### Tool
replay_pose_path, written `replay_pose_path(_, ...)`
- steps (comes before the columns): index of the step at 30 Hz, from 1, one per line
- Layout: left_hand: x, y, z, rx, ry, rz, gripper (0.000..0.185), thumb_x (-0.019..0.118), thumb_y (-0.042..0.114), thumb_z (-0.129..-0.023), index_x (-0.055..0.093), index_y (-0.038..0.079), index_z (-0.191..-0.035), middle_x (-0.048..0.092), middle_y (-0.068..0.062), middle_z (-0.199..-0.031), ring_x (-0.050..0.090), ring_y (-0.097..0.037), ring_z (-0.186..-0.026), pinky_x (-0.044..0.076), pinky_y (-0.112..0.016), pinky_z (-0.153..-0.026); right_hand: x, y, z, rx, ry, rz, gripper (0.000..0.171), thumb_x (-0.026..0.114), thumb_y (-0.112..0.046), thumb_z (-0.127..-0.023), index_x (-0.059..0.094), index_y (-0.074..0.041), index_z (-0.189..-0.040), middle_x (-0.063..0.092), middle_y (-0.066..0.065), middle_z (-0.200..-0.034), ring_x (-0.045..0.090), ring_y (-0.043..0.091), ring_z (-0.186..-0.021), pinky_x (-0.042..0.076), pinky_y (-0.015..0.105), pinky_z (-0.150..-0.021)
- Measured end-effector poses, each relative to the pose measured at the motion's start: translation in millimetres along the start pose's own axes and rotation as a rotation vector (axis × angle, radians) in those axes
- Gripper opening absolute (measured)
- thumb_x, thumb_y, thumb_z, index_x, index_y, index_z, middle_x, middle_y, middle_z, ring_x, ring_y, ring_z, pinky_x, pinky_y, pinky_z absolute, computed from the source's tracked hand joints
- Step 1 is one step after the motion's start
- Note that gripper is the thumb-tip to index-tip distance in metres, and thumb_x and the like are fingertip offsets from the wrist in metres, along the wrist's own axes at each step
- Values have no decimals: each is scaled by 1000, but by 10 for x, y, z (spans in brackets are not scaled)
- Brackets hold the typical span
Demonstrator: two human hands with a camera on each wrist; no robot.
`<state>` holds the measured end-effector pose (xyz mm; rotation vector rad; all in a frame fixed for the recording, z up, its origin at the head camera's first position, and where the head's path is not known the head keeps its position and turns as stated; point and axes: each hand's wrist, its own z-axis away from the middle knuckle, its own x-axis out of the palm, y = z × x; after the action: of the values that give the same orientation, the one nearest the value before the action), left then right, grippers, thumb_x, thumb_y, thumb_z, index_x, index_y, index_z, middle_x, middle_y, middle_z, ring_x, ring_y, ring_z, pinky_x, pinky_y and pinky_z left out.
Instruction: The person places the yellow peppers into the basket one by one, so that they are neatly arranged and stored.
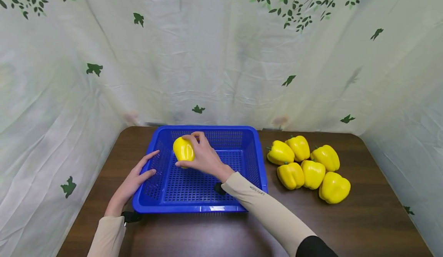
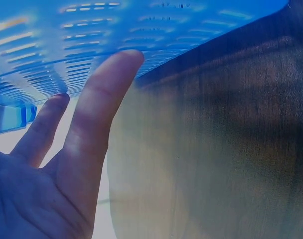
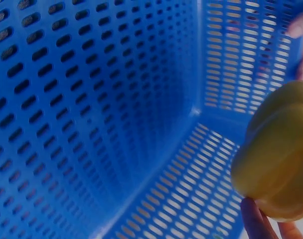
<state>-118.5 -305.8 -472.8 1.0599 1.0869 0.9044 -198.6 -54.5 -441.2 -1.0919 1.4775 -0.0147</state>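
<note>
My right hand (image 1: 204, 155) grips a yellow bell pepper (image 1: 183, 148) over the left part of a blue plastic basket (image 1: 207, 208). In the right wrist view the bell pepper (image 3: 276, 154) is at the right edge, fingertips (image 3: 253, 219) against its underside, with the basket's slotted floor and walls (image 3: 111, 99) around it. My left hand (image 1: 133, 182) rests at the basket's left side, fingers extended along the rim. The left wrist view has its thumb (image 2: 99, 99) reaching up to the basket's slotted outer wall (image 2: 91, 35). No other pepper shows inside the basket.
Several yellow bell peppers (image 1: 313, 174) lie grouped on the brown wooden table (image 1: 377, 211), right of the basket. A pale cloth backdrop (image 1: 221, 57) with leaf prints hangs behind the table and at both sides.
</note>
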Motion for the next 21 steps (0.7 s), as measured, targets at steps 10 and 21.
replay_pose_path(10, 11, 12, -5, -6, -6, 10, 57, 45, 19, -102, 19, 21, -153, 13, -26, -152, 41, -57, -118, 52, -55, -78, 253, 26, -122, 32, -19, 72, 81, 75, -54, -75, 43, -18, -139, 37, 12, -130, 47, 23, -106, 51, 25, -73)
replay_pose_path(21, 6, -2, -7, 0, -9, 21, 56, 44, 18, -102, 20, 21, -152, 15, -26, -151, 44, -55, -116, 53, -53, -78, 453, 23, -207, 85, -67, 125, 80, 74, -56, -76, 42, -21, -140, 35, 11, -133, 46, 23, -108, 51, 26, -70)
